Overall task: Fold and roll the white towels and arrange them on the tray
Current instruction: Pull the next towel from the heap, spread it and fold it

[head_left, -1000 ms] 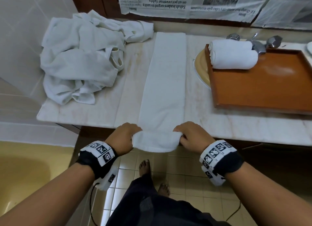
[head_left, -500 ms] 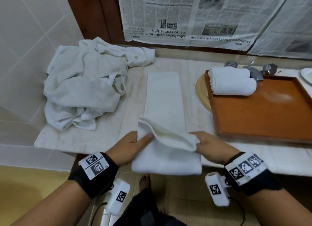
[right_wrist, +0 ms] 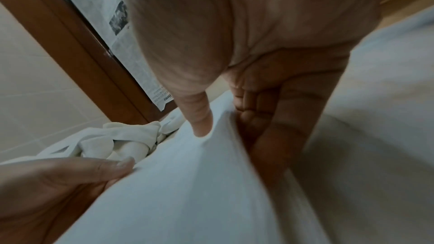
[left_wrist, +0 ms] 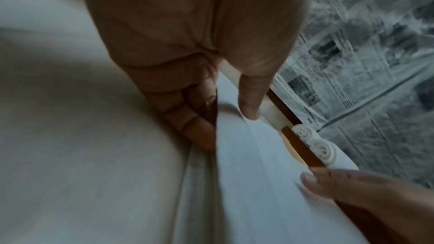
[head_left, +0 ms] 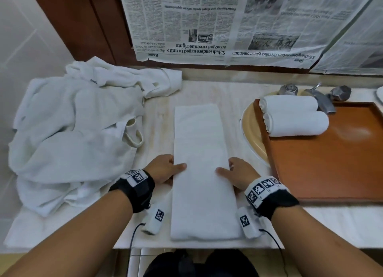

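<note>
Two rolled white towels [head_left: 294, 119] at far-left corner of orange wooden tray [head_left: 331, 162]. Folded white towel strip [head_left: 202, 169] flat on pale marble counter [head_left: 228, 94], between both hands. Left hand [head_left: 163, 169], right hand [head_left: 240, 174]: each pinches a long edge, thumb on top. Risks: uneven pull skews layers; loose start gives slack roll; crumpled white towel heap [head_left: 72, 136] close alongside, may snag.

Left of strip: the pile of loose towels [head_left: 72, 136] crowds the counter [head_left: 207, 90] — only a narrow lane, filled by the left hand [head_left: 163, 170].
Right of strip: the tray [head_left: 331, 173] edge and basin rim [head_left: 251, 140] stand close; the right hand [head_left: 238, 174] sits between.
Beyond the folded towel [head_left: 201, 169]: bare counter up to the newspaper [head_left: 207, 28].
Tray: two rolled towels [head_left: 294, 115] fill the far left corner — the rest is bare.
</note>
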`<act>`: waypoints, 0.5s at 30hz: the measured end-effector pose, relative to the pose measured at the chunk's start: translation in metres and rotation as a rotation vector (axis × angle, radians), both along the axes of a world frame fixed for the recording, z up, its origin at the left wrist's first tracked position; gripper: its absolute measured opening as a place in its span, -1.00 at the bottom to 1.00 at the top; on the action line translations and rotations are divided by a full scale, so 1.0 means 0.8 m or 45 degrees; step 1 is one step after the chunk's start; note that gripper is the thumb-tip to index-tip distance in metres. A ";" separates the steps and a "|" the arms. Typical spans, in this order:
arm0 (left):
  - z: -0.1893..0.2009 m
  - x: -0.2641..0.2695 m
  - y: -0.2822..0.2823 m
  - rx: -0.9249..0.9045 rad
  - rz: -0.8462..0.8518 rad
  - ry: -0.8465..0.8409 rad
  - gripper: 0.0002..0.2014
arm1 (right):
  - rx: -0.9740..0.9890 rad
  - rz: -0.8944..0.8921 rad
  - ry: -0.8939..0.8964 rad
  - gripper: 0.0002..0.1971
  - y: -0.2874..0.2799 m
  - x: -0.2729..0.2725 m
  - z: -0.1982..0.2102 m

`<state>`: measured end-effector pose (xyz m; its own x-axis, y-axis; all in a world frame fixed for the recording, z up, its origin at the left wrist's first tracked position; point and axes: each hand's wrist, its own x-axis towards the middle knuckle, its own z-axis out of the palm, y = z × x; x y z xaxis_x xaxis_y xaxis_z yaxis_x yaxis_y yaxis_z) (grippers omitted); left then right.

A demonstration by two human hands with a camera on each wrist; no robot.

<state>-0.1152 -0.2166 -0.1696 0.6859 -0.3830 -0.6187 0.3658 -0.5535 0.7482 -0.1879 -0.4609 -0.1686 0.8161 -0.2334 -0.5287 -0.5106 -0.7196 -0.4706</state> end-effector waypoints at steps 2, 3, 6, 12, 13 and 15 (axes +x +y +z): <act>-0.002 0.007 0.000 0.035 -0.060 -0.084 -0.74 | -0.013 0.071 0.055 -0.70 -0.003 0.010 0.005; -0.001 0.011 -0.002 0.037 -0.072 -0.130 -0.75 | -0.004 0.106 0.060 -0.74 -0.004 0.017 0.010; 0.020 0.022 -0.010 -0.211 0.084 -0.221 -0.80 | 0.137 0.105 -0.119 -0.82 -0.010 0.037 0.041; 0.058 0.088 -0.031 -0.480 0.428 -0.291 -0.68 | 0.361 -0.201 -0.535 -0.79 -0.022 0.095 0.069; 0.053 0.097 -0.035 -0.365 0.366 -0.253 -0.62 | 0.284 -0.180 -0.418 -0.78 -0.025 0.102 0.056; 0.031 0.104 -0.038 -0.084 0.126 -0.196 -0.57 | 0.095 -0.069 -0.141 -0.63 -0.027 0.106 0.027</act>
<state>-0.0322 -0.2471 -0.1446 0.8068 -0.3455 -0.4793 0.2942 -0.4685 0.8330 -0.1029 -0.4823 -0.1473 0.8577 -0.2416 -0.4539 -0.4897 -0.6533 -0.5774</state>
